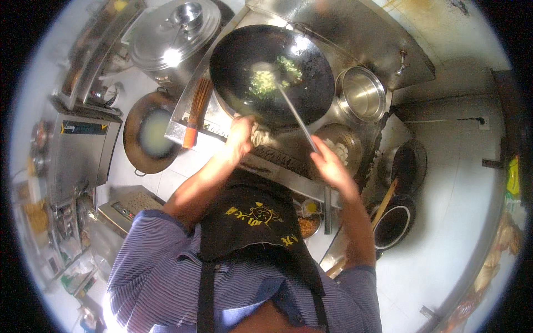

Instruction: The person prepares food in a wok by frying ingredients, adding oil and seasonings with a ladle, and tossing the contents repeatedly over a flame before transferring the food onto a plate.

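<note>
A large dark wok (241, 50) sits on the steel stove, with chopped green and pale food (263, 81) in it. My left hand (242, 131) grips the wok's near edge, a pale bunched cloth (261, 136) beside the fingers; how much of the cloth is in the grasp cannot be told. My right hand (327, 160) is closed around the long metal handle of a cooking ladle (296, 115). The ladle's head is down among the food and blurred. Just beyond my right hand, a perforated metal strainer (352, 139) holds white pieces.
A bamboo wok brush (200, 100) lies left of the wok. Farther left are a second wok (131, 139) with cloudy liquid and a lidded steel pot (145, 41). A metal basin (360, 93) stands right of the big wok. Dark pots (410, 166) stand at the right.
</note>
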A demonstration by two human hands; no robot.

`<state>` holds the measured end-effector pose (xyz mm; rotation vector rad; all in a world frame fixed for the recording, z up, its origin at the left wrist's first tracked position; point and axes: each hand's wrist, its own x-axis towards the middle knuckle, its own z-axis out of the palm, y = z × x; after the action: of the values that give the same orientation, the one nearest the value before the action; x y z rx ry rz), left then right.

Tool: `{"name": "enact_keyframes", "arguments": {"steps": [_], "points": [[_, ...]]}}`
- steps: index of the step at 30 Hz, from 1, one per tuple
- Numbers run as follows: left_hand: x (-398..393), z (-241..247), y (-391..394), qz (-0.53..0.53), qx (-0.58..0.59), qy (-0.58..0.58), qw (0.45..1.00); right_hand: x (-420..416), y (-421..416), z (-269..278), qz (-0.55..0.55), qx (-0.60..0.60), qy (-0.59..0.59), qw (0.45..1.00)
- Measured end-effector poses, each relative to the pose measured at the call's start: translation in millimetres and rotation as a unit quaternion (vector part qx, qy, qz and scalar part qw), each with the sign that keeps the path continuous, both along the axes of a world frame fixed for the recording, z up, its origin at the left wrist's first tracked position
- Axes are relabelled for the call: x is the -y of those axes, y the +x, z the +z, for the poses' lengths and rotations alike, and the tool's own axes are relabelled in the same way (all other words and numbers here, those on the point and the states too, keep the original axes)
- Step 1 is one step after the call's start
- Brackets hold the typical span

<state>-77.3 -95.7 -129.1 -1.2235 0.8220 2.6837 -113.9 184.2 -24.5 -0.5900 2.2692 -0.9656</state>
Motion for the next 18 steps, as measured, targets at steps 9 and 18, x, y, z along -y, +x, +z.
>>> {"name": "enact_keyframes", "arguments": {"steps": [9,18], "points": [[-1.8,-27.9,-15.7,-0.019,-0.004,-0.017,1.000,-10.4,-14.2,-45.5,0.009,-0.102,-0.002,0.995],[0.9,-5.8,0.6,-0.075,-0.017,-0.022,0.997,-45.3,-40.3,-8.3,0.039,-0.077,0.022,0.996]]}}
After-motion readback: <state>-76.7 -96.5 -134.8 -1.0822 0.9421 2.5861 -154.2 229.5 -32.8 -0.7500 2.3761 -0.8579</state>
